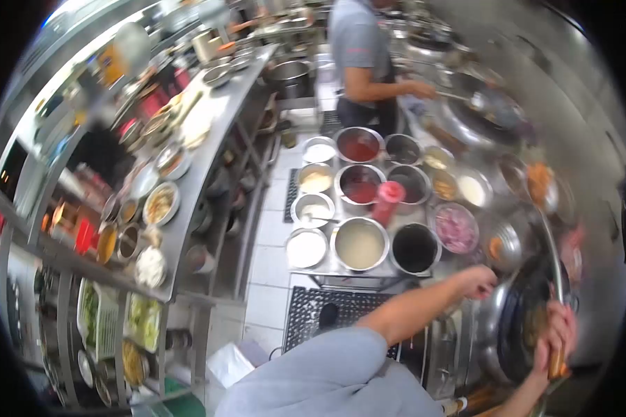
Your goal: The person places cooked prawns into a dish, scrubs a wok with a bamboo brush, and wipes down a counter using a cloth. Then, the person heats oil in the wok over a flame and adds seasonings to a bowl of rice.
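In the head view my right hand (555,335) is closed around the wooden-ended handle of a long metal ladle (554,260). Its shaft reaches away from me past the wok; the bowl end is blurred among the containers. Below that hand sits a dark wok (515,330) on the steel range, with some blurred food inside. My left hand (476,281) is over the near left side of the wok, fingers curled. Whatever it may hold is too small or blurred to make out. Close by stand a bowl of sliced pink onion (455,228) and a metal bowl (501,240).
A steel table holds several pots, including dark liquid (415,248), pale liquid (359,243) and red sauce (359,144), plus a red squeeze bottle (388,201). Another person (362,55) works at a farther wok (487,111). A long counter (215,121) with bowls runs along the left.
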Available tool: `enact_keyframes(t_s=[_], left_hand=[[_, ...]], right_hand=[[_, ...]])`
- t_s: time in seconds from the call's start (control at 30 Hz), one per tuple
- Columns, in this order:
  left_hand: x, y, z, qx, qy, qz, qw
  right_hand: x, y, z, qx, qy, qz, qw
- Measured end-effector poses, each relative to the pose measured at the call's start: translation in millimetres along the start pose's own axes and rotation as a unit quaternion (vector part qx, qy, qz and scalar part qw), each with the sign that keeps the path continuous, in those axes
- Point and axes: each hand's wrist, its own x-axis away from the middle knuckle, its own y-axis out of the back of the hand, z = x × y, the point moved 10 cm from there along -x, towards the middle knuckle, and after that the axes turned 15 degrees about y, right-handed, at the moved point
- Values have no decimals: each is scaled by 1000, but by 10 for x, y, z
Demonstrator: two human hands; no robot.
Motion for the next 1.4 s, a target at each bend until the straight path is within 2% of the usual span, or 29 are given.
enact_keyframes(t_s=[0.03, 0.13, 0.17, 0.2, 0.23, 0.27, 0.3, 0.33, 0.37, 0.4, 0.53, 0.77, 0.9, 0.93, 0.97, 1.0, 1.03, 1.07, 1.13, 1.17, 1.23, 1.27, 1.33, 1.37, 1.4], left_hand=[[26, -57, 51, 46, 33, -10, 998], [375, -143, 304, 62, -15, 32, 997], [691, -118, 351, 51, -1, 7, 999], [772, -82, 415, 23, -6, 34, 999], [862, -91, 563, 82, 68, 48, 993], [998, -149, 553, 44, 65, 74, 994], [1239, -149, 523, 34, 81, 10, 996], [1164, -93, 580, 52, 87, 12, 995], [1258, -133, 535, 32, 89, 7, 995], [1255, -112, 546, 44, 103, -1, 994], [1274, -165, 514, 44, 109, 33, 992], [992, -168, 366, 50, 100, 11, 994], [1068, -170, 88, -13, 19, -73, 997], [1033, -102, 19, -57, -16, -60, 996], [1083, 67, -78, -173, -74, -156, 970], [1192, 148, -180, -285, -129, -249, 917], [1375, 105, -335, -387, -180, -335, 840], [1687, -68, -497, -499, -264, -407, 718], [1779, -54, -620, -529, -271, -420, 686], [1779, -51, -651, -537, -265, -424, 680], [1687, -9, -667, -470, -215, -400, 758], [1642, 28, -655, -433, -187, -387, 792], [1313, 241, -431, -243, -91, -254, 932], [1178, 284, -281, -134, -41, -180, 974], [1220, 198, -186, -97, -17, -152, 984]], right_hand=[[20, 159, 202, 67, 28, -29, 997], [278, 493, 625, 193, 82, -108, 972], [319, 492, 557, 210, 14, -36, 977], [377, 488, 528, 220, 53, -94, 969], [443, 479, 500, 233, 93, -151, 956], [511, 569, 585, 251, 51, -79, 963], [554, 554, 614, 268, 100, -118, 951], [611, 528, 621, 306, 95, -96, 942], [627, 621, 699, 270, 106, -99, 952], [673, 551, 686, 305, 120, -130, 936], [795, 463, 712, 311, 121, -119, 935], [658, 394, 705, 310, 108, -81, 941], [574, 359, 722, 314, 109, -83, 939], [563, 363, 732, 322, 108, -78, 937], [544, 368, 748, 327, 107, -74, 936], [532, 388, 771, 343, 103, -75, 931], [516, 421, 776, 370, 98, -79, 920], [481, 455, 761, 397, 94, -83, 909], [358, 614, 717, 427, 75, -71, 898], [288, 705, 673, 394, 71, -70, 914], [143, 913, 583, 330, 54, -68, 940], [28, 1140, 517, 229, 8, -45, 972], [-25, 1355, 437, 167, -9, -52, 985], [-44, 1436, 404, 136, -19, -58, 989], [-45, 1515, 380, 121, -37, -57, 990]])
